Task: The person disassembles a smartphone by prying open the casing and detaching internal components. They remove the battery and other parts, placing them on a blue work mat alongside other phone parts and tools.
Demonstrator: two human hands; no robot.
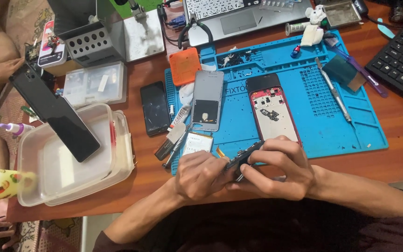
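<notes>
Both my hands meet at the near edge of the blue repair mat (332,126). My left hand (200,175) and my right hand (276,168) together grip a small dark phone part (242,158), held on edge between the fingers. Just beyond my hands lies an opened phone with a red frame (272,109), its insides showing. A grey phone back panel (207,100) lies to its left, with a flat battery (197,142) below that.
A black phone (155,107) lies on the wooden table left of the mat. A clear plastic tub (71,158) stands at the left, with a dark slab (54,112) held over it by another person's hand (5,70). Tweezers (334,95), laptop (239,18), keyboard (399,60), orange block (184,66).
</notes>
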